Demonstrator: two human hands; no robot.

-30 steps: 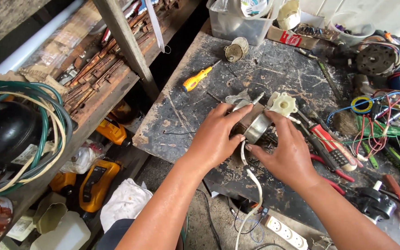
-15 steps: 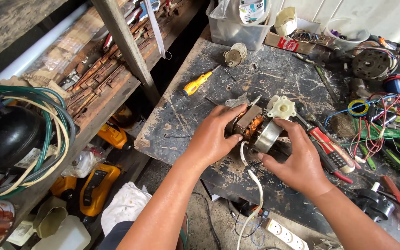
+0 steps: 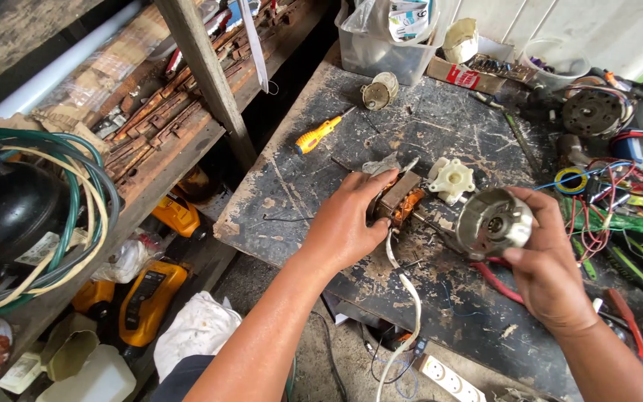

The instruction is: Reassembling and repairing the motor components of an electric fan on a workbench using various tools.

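Left hand (image 3: 347,223) closed around the motor core (image 3: 398,199), copper windings showing, pressing it on the scarred black workbench (image 3: 321,171). Right hand (image 3: 552,272) grips the round metal motor cover (image 3: 494,222), raised clear of the core. A white cable (image 3: 409,298) hangs from the core.

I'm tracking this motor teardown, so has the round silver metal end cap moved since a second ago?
Yes. The round silver metal end cap has come off the copper-wound motor core, moving right, past the white plastic gear, held in the right hand.
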